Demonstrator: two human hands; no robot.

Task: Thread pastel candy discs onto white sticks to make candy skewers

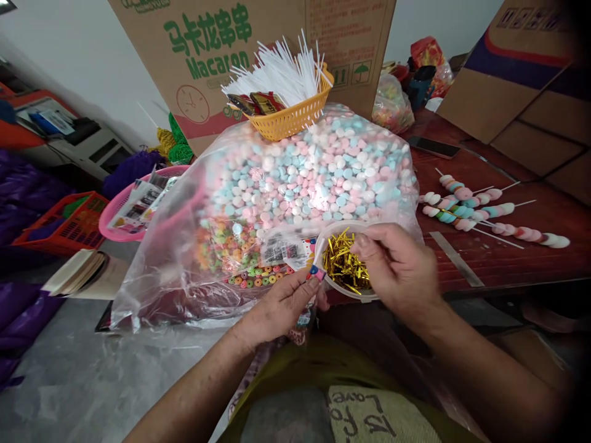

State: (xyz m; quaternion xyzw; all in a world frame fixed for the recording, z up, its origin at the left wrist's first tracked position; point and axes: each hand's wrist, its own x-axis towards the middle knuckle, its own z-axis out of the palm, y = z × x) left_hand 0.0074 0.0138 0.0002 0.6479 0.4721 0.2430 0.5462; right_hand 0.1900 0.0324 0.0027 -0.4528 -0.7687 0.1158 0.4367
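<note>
My left hand (pixel 281 304) is closed round the gathered neck of a small printed plastic bag (pixel 303 320). The bag's colourful top pokes out above my thumb, and its lower part hangs below the fingers, partly hidden. Just right of it stands a round white plastic tub (pixel 323 232) filled with short gold twist ties (pixel 344 261). Over the tub's right side, my right hand (pixel 401 264) has thumb and forefinger pinched together; whether a tie is between them cannot be made out. Behind both hands lies a big clear bag of pastel round candies (pixel 318 166), with coloured ring candies (pixel 235 246) at its lower left.
An orange basket (pixel 290 117) of white sticks rests on the big bag, before a cardboard box (pixel 207 67). Candy skewers (pixel 480 209) and a phone (pixel 434 146) lie at right. At left are a pink basket (pixel 108 218) with printed packets and a red crate (pixel 50 237).
</note>
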